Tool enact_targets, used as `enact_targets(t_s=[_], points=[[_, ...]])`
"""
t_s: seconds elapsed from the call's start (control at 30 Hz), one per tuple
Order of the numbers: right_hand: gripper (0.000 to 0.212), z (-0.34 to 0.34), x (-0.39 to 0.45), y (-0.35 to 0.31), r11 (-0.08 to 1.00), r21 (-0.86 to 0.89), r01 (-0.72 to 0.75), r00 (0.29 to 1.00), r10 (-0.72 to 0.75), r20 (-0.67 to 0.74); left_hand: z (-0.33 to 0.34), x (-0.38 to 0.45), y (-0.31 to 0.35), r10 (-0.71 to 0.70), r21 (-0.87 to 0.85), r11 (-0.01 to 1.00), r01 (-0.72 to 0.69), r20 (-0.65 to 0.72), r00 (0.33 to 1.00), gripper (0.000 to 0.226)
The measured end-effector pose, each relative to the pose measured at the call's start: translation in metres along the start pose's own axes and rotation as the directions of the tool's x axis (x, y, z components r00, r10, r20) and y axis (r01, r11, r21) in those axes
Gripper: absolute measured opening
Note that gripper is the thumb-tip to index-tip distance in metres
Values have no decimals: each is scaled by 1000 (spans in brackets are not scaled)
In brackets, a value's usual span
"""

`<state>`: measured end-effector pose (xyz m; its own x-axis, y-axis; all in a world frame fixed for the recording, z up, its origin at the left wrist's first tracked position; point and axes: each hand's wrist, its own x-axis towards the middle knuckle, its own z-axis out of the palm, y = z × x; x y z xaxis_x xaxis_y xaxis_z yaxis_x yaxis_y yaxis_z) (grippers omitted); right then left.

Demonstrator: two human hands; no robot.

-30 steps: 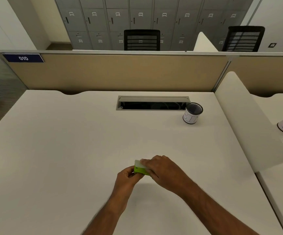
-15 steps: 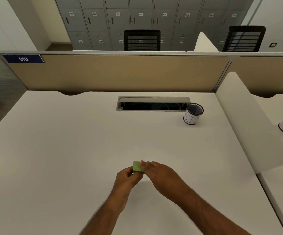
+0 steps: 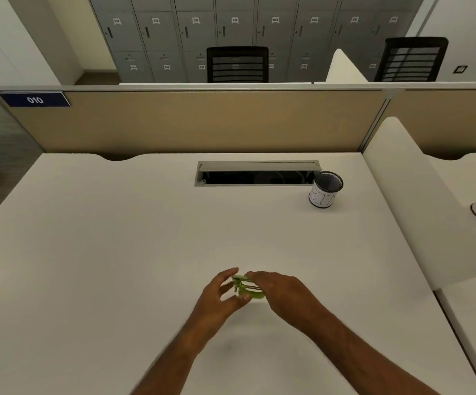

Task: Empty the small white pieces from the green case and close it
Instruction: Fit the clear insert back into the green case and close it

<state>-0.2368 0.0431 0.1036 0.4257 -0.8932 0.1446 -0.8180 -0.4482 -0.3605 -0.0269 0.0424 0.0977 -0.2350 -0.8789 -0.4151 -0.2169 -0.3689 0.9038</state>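
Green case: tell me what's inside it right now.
The green case is held between the left hand and the right hand. Only a small metal part shows; the fingers cover the rest, and no white pieces are visible.

Two bare forearms — no sleeves — left hand (image 3: 222,292) and right hand (image 3: 280,290) ungloved, ringless.

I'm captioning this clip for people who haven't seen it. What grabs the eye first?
The green case, the only bright colour, held between the left hand and right hand above the near middle of the white desk. Next, the mesh cup far right, beside the open cable slot.
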Motion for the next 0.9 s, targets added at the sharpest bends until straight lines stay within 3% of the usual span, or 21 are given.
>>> enact_targets(t_s=[0.2, 0.4, 0.53, 0.63, 0.8, 0.9], points=[[50, -3, 4, 4, 989, 73, -130, 989, 124, 76, -9, 12, -1, 99, 75, 993, -94, -61, 993, 37], [25, -15, 13, 7, 921, 289, -263, 961, 224, 162, -6, 13, -1, 65, 28, 998, -63, -55, 996, 30], [11, -10, 13, 14, 671, 595, -442, 897, 355, 265, 0, 13, -1, 16, -80, 997, -19, -41, 999, 32], [9, -6, 10, 16, 474, 745, -469, 868, 402, 291, 2, 14, -3, -24, -174, 984, 22, -7, 1000, 36], [12, 4, 3, 24, 255, 843, -474, 824, 467, 323, 3, 18, -8, -40, -332, 942, 42, 13, 999, 39], [29, 10, -1, 27, 124, 872, -473, 813, 443, 378, 5, 22, -10, -74, -397, 915, 68, -2, 997, 39]])
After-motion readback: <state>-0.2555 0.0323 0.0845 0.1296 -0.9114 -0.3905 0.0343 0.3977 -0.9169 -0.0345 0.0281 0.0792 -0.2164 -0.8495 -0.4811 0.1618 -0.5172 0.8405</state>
